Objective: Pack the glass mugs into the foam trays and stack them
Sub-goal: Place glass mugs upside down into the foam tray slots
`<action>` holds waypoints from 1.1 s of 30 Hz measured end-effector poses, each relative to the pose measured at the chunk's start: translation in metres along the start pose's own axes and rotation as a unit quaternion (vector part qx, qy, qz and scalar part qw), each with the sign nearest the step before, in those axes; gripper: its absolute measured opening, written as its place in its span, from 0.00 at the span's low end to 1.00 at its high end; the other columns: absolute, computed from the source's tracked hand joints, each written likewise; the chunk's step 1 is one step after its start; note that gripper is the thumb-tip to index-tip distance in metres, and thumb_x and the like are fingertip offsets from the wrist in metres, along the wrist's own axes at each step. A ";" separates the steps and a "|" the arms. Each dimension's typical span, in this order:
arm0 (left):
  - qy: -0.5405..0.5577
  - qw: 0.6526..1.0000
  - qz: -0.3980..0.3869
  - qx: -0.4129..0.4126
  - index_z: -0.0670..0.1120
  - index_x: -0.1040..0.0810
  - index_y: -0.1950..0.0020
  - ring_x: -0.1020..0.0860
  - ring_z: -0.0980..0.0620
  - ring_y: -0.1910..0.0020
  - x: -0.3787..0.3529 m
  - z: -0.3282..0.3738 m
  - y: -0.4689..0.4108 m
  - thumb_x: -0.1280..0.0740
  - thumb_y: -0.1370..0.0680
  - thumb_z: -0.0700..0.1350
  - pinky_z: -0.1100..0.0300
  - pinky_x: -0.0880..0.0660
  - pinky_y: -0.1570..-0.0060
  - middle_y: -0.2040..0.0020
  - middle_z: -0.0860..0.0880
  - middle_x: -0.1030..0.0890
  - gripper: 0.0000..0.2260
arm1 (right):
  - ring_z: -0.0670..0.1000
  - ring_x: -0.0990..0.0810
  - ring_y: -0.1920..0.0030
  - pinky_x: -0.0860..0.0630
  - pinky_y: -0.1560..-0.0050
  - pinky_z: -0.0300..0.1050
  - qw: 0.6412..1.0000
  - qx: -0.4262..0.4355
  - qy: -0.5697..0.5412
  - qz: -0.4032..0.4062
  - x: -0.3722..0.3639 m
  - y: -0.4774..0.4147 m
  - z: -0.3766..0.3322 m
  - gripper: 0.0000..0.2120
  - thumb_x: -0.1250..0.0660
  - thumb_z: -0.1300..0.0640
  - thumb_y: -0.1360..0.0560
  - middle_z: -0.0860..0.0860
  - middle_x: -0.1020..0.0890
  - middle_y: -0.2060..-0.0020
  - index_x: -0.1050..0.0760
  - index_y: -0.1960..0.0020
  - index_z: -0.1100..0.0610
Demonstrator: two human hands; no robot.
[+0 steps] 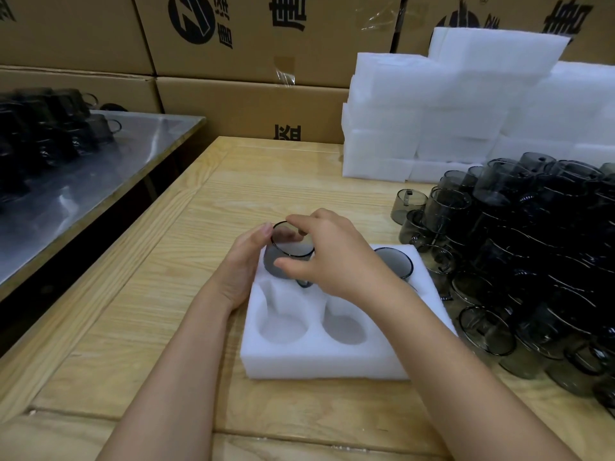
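Observation:
A white foam tray (pixel 312 361) with round pockets lies on the wooden table in front of me. A smoky grey glass mug (pixel 289 247) sits tilted at the tray's far left pocket. My right hand (pixel 329 257) pinches its rim from above with fingers and thumb. My left hand (pixel 243 264) touches the mug's left side with its fingers fairly straight. A second grey mug (pixel 394 261) sits in the far right pocket. The two near pockets hold nothing.
A large pile of grey glass mugs (pixel 519 261) fills the table's right side. White foam trays (pixel 466 104) are stacked at the back right. Cardboard boxes (pixel 253 94) form a wall behind. A metal table (pixel 100 174) with more mugs stands at left.

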State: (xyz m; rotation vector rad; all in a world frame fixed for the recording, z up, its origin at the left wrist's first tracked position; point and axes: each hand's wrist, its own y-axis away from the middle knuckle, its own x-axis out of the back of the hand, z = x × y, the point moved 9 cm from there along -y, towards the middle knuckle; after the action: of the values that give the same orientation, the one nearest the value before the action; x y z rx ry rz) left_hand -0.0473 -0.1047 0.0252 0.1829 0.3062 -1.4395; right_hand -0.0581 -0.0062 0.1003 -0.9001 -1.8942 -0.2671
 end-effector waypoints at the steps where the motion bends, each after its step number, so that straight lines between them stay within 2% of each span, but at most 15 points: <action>1: -0.009 1.000 0.004 -0.002 0.31 0.27 0.40 0.24 0.39 0.49 0.001 0.001 0.000 0.24 0.39 0.61 0.46 0.29 0.47 0.46 0.34 0.24 0.42 | 0.50 0.32 0.56 0.38 0.64 0.39 1.000 0.002 0.007 0.000 0.000 0.001 -0.002 0.12 0.31 0.46 0.30 0.43 0.35 0.62 0.31 0.54 0.51; 4: -0.018 1.000 0.013 -0.007 0.32 0.24 0.44 0.22 0.41 0.54 0.002 0.002 -0.001 0.30 0.34 0.55 0.50 0.26 0.53 0.51 0.36 0.21 0.30 | 0.51 0.31 0.57 0.39 0.63 0.42 0.999 -0.008 0.037 0.005 -0.001 0.003 -0.004 0.12 0.31 0.45 0.29 0.45 0.36 0.63 0.30 0.53 0.50; 8: -0.005 1.000 0.014 0.005 0.32 0.25 0.43 0.24 0.40 0.53 0.000 0.000 -0.001 0.32 0.34 0.52 0.48 0.29 0.52 0.50 0.35 0.23 0.28 | 0.52 0.28 0.54 0.37 0.58 0.43 0.997 -0.010 0.074 0.007 0.000 0.005 -0.007 0.17 0.32 0.45 0.28 0.50 0.32 0.56 0.26 0.43 0.52; 11: -0.015 1.000 0.012 0.001 0.37 0.25 0.51 0.24 0.44 0.60 0.001 0.000 -0.002 0.35 0.31 0.47 0.53 0.29 0.58 0.57 0.40 0.22 0.15 | 0.53 0.27 0.51 0.32 0.54 0.43 0.996 -0.004 0.088 -0.003 -0.003 0.005 -0.012 0.20 0.32 0.46 0.28 0.52 0.30 0.52 0.26 0.39 0.52; 14: -0.018 1.000 0.015 0.000 0.40 0.25 0.55 0.23 0.49 0.65 0.002 0.000 -0.001 0.38 0.30 0.45 0.58 0.27 0.64 0.62 0.44 0.21 0.10 | 0.54 0.28 0.54 0.32 0.56 0.44 0.994 -0.009 0.103 -0.020 -0.006 0.002 -0.013 0.19 0.33 0.47 0.27 0.52 0.32 0.54 0.26 0.39 0.53; 18: -0.014 1.000 0.014 -0.010 0.41 0.24 0.57 0.22 0.51 0.67 0.003 0.000 -0.002 0.38 0.30 0.44 0.61 0.25 0.65 0.64 0.46 0.20 0.08 | 0.54 0.27 0.54 0.34 0.59 0.43 0.993 -0.024 0.103 -0.056 -0.008 -0.005 -0.009 0.15 0.31 0.47 0.28 0.51 0.32 0.56 0.24 0.46 0.55; 22: 0.017 1.000 0.010 -0.018 0.42 0.20 0.59 0.20 0.50 0.66 0.005 -0.001 -0.004 0.37 0.29 0.44 0.60 0.24 0.65 0.64 0.45 0.19 0.09 | 0.54 0.27 0.57 0.37 0.68 0.44 0.991 -0.023 0.104 -0.081 -0.008 -0.013 -0.008 0.14 0.30 0.47 0.31 0.50 0.30 0.62 0.29 0.59 0.57; 24: 0.021 1.000 0.004 -0.017 0.41 0.17 0.57 0.19 0.48 0.63 0.005 -0.003 -0.004 0.38 0.25 0.42 0.58 0.23 0.63 0.61 0.43 0.17 0.10 | 0.52 0.26 0.56 0.32 0.65 0.44 0.995 -0.017 0.064 -0.077 -0.001 -0.013 -0.002 0.17 0.29 0.45 0.32 0.50 0.25 0.59 0.25 0.53 0.58; 26: -0.011 1.000 0.022 -0.012 0.39 0.19 0.53 0.18 0.46 0.61 0.009 -0.007 -0.006 0.41 0.22 0.37 0.57 0.22 0.62 0.58 0.42 0.16 0.11 | 0.46 0.27 0.58 0.31 0.63 0.39 0.997 -0.021 0.017 -0.073 0.005 -0.007 0.005 0.23 0.28 0.44 0.31 0.48 0.23 0.55 0.24 0.41 0.54; 27: -0.027 0.999 0.032 -0.008 0.38 0.20 0.51 0.18 0.47 0.60 0.011 -0.008 -0.007 0.43 0.22 0.34 0.58 0.22 0.62 0.57 0.42 0.16 0.12 | 0.43 0.28 0.60 0.32 0.63 0.35 0.998 -0.015 0.004 -0.069 0.007 -0.003 0.006 0.24 0.28 0.44 0.31 0.47 0.23 0.55 0.25 0.40 0.52; 29: -0.034 0.999 0.041 -0.004 0.39 0.21 0.48 0.17 0.48 0.60 0.014 -0.009 -0.009 0.44 0.22 0.30 0.60 0.21 0.62 0.56 0.44 0.15 0.13 | 0.43 0.29 0.62 0.32 0.62 0.34 0.998 0.000 0.005 -0.058 0.009 0.001 0.003 0.21 0.28 0.44 0.32 0.48 0.23 0.58 0.23 0.42 0.51; 31: -0.033 0.998 0.044 -0.004 0.39 0.22 0.48 0.17 0.49 0.60 0.015 -0.009 -0.009 0.45 0.23 0.29 0.61 0.22 0.62 0.57 0.45 0.15 0.14 | 0.47 0.28 0.58 0.31 0.62 0.41 0.998 -0.001 0.022 -0.052 0.010 0.001 -0.001 0.20 0.28 0.45 0.32 0.47 0.26 0.61 0.23 0.43 0.52; 33: -0.038 0.998 0.050 -0.011 0.39 0.22 0.48 0.17 0.50 0.61 0.016 -0.008 -0.010 0.45 0.23 0.27 0.61 0.22 0.63 0.58 0.45 0.15 0.15 | 0.50 0.27 0.53 0.32 0.62 0.44 0.997 -0.014 0.050 -0.064 0.007 -0.003 -0.004 0.21 0.29 0.46 0.32 0.49 0.27 0.58 0.23 0.43 0.53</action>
State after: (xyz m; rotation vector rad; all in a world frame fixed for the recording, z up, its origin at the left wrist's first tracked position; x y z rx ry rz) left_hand -0.0560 -0.1190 0.0135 0.1231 0.2476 -1.3406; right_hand -0.0593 -0.0071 0.1088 -0.7709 -1.8619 -0.4097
